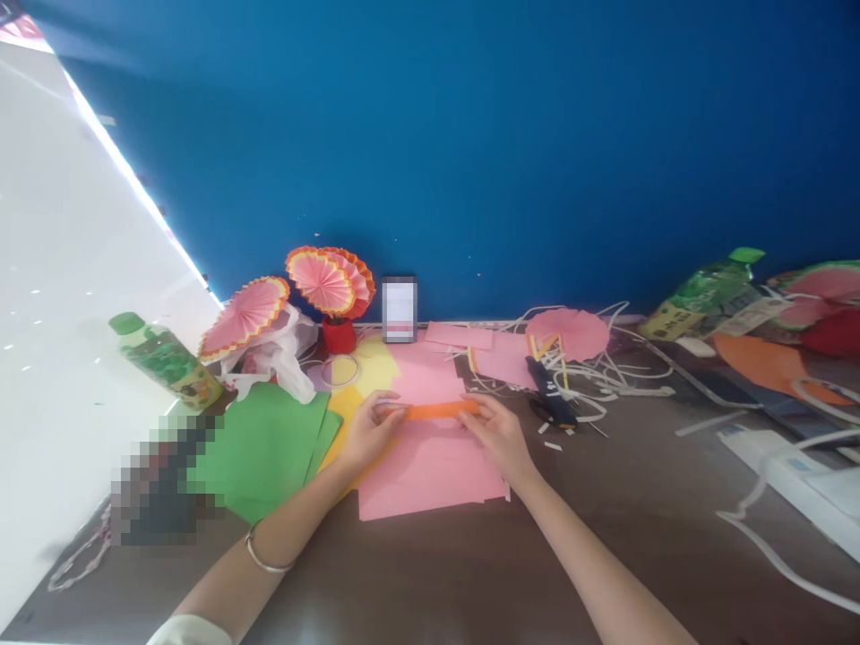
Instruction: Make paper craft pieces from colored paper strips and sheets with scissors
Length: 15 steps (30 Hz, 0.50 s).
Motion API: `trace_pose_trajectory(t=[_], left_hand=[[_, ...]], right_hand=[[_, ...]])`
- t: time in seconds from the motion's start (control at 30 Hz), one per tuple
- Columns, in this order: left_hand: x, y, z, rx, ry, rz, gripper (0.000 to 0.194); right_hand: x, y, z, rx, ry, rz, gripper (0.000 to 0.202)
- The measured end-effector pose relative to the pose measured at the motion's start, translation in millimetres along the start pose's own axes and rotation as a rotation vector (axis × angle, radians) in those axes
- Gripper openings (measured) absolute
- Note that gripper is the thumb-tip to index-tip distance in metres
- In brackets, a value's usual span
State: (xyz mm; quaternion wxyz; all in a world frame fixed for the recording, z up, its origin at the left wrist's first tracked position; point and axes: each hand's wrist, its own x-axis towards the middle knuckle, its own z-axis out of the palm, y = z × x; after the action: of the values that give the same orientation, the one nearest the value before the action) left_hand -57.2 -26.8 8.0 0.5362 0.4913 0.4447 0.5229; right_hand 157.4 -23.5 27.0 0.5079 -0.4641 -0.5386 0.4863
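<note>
A narrow orange paper strip [436,410] stretches between my two hands, above pink paper sheets [423,475]. My left hand [369,428] pinches its left end, and my right hand [495,432] pinches the right end. Yellow paper [373,363] lies partly under the pink sheets, by my left hand. Farther left are green paper sheets [269,443]. Beyond my right hand lie dark-handled scissors [552,394] and a pleated pink paper round [571,333]. Whether the strip has folds or layers I cannot make out.
Pleated paper fans [321,282] stand at the back left near a white plastic bag [282,354]. Green-capped bottles lean at the left [165,358] and right [705,291]. A phone [399,309] rests against the blue wall. White cables [632,390] and a power strip [793,484] lie right.
</note>
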Motion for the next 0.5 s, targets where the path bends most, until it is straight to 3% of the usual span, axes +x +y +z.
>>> trace_pose_trajectory(t=[0.33,0.43,0.5], left_hand=[[3.4,-5.3,-5.9,-0.038,0.033,-0.014,0.040],[5.8,-6.0,-10.0,-0.050,0.048,0.003,0.040],[5.4,-5.9,-9.9,-0.033,0.030,-0.019,0.040]], right_hand=[[12.0,9.9,-24.0,-0.195,0.078,-0.113,0.028],[12.0,14.1,-27.3,-0.417,0.235,-0.332,0.021],[8.0,13.5,-20.6,-0.644,0.185,-0.558,0.018]])
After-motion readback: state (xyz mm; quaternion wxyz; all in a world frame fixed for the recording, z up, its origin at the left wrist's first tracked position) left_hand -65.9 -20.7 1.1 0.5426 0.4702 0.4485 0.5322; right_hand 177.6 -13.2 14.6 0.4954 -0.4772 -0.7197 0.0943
